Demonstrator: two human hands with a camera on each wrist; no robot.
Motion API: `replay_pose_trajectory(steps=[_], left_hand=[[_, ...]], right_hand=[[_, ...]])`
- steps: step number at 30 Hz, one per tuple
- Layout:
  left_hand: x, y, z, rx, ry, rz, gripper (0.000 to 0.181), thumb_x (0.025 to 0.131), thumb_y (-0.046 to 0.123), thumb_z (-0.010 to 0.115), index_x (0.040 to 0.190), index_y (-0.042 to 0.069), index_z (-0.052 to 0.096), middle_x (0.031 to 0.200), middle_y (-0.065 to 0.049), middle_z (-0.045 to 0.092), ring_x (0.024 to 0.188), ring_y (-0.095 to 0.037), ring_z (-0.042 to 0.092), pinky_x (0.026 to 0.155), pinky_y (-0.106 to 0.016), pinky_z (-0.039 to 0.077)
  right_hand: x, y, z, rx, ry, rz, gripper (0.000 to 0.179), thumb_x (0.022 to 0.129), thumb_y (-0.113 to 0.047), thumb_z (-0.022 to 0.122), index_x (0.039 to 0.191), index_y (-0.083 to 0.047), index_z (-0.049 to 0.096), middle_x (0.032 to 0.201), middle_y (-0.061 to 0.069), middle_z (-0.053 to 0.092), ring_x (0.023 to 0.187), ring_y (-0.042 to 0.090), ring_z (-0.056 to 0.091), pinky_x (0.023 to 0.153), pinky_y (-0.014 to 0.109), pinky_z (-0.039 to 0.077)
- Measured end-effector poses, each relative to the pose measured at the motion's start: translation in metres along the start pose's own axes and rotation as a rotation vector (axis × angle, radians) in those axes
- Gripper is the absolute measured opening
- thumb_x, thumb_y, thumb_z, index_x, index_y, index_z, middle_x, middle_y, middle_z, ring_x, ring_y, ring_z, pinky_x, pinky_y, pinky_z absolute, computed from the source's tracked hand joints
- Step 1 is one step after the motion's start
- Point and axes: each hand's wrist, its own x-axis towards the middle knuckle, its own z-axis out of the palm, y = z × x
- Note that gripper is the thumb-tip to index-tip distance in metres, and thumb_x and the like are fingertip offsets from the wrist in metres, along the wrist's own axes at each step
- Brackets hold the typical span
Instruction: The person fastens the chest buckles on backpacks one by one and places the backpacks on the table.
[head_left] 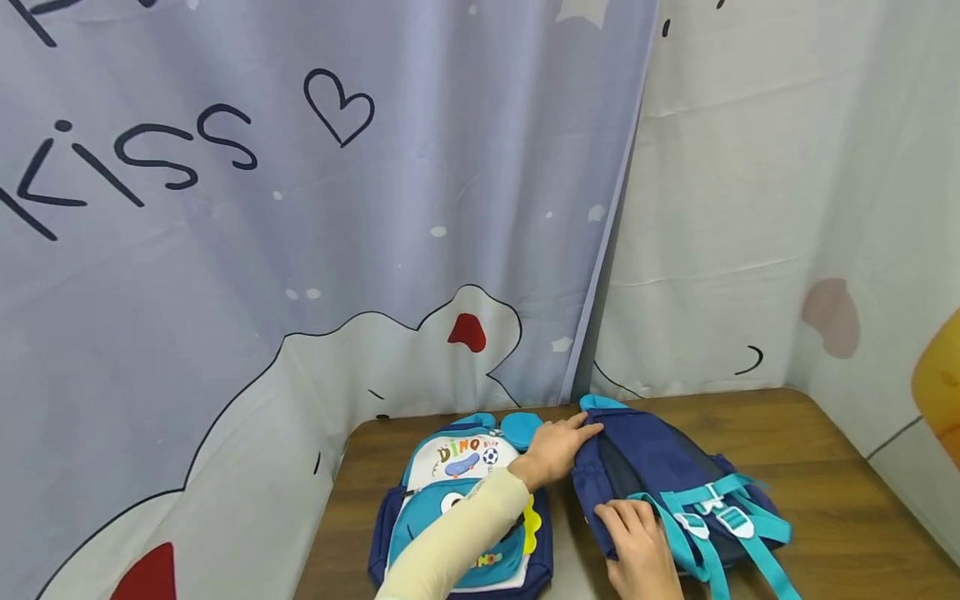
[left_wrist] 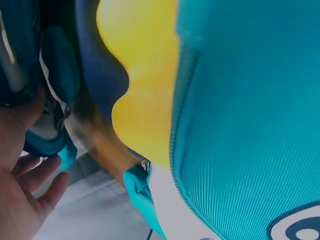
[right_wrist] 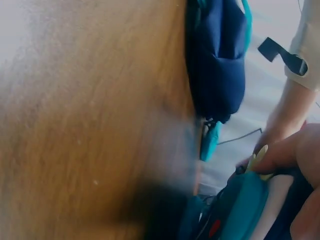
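A navy backpack (head_left: pixel 660 450) with turquoise straps and white buckles has its back panel facing up and leans at an angle on the right. My left hand (head_left: pixel 557 450) reaches across and grips its upper left edge, near the turquoise top loop. Lower on the same side, my right hand (head_left: pixel 641 546) holds the edge, fingers over the side panel. That bag's turquoise and white front (right_wrist: pixel 245 205) shows below the right hand in the right wrist view. Beside it, a matching dinosaur backpack (head_left: pixel 427 508) lies front up, partly under my left forearm; its yellow spikes (left_wrist: pixel 145 90) fill the left wrist view.
Both bags are on a brown wooden table (head_left: pixel 840 467) with a rounded far corner. Behind it hangs a printed curtain (head_left: pixel 450 208), and a pale wall covering (head_left: pixel 720 208) stands at the right. A round turquoise tag (head_left: pixel 521 429) lies at the dinosaur backpack's top.
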Motion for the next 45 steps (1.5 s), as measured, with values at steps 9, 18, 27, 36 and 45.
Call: replay_pose_trajectory(steps=[9, 18, 27, 36, 45], left_hand=[[0.001, 0.011, 0.005, 0.195, 0.028, -0.031, 0.049, 0.101, 0.026, 0.073, 0.146, 0.039, 0.061, 0.133, 0.01, 0.071, 0.101, -0.011, 0.073, 0.082, -0.03, 0.055], [-0.007, 0.026, 0.011, 0.029, -0.057, -0.009, 0.049, 0.099, 0.022, 0.072, 0.144, 0.041, 0.065, 0.141, 0.011, 0.068, 0.114, -0.009, 0.071, 0.085, -0.027, 0.06], [-0.009, 0.037, 0.009, -0.121, -0.077, -0.006, 0.038, 0.101, 0.027, 0.066, 0.137, 0.036, 0.071, 0.153, 0.006, 0.06, 0.13, -0.012, 0.065, 0.093, -0.027, 0.059], [-0.012, 0.034, 0.005, -0.153, -0.078, -0.015, 0.031, 0.103, 0.037, 0.065, 0.134, 0.034, 0.072, 0.15, 0.007, 0.062, 0.127, -0.014, 0.064, 0.098, -0.03, 0.056], [-0.01, 0.038, -0.008, -0.162, -0.035, 0.025, 0.03, 0.103, 0.036, 0.066, 0.132, 0.031, 0.073, 0.144, 0.008, 0.065, 0.123, -0.011, 0.065, 0.094, -0.03, 0.057]], right_hand=[[-0.012, -0.01, 0.023, 0.0, -0.037, 0.145, 0.082, 0.033, 0.02, 0.09, 0.108, -0.008, 0.073, 0.101, 0.008, 0.065, 0.092, 0.029, 0.054, 0.076, 0.05, 0.051], [-0.029, -0.001, 0.037, -0.023, -0.068, 0.099, 0.085, 0.028, 0.015, 0.087, 0.108, -0.009, 0.072, 0.1, 0.006, 0.063, 0.092, 0.028, 0.051, 0.075, 0.048, 0.049], [-0.014, -0.008, 0.022, 0.117, -0.501, 0.329, 0.071, 0.053, 0.009, 0.09, 0.118, -0.012, 0.071, 0.115, 0.007, 0.062, 0.108, 0.035, 0.051, 0.081, 0.064, 0.05], [0.03, 0.007, -0.027, 0.426, -0.906, 0.298, 0.051, 0.09, -0.029, 0.084, 0.131, -0.004, 0.068, 0.138, 0.022, 0.062, 0.124, 0.051, 0.057, 0.096, 0.067, 0.05], [0.054, 0.022, -0.083, 0.446, -0.586, 0.003, 0.03, 0.096, -0.03, 0.08, 0.124, -0.022, 0.073, 0.117, -0.006, 0.075, 0.104, 0.011, 0.069, 0.082, 0.036, 0.058]])
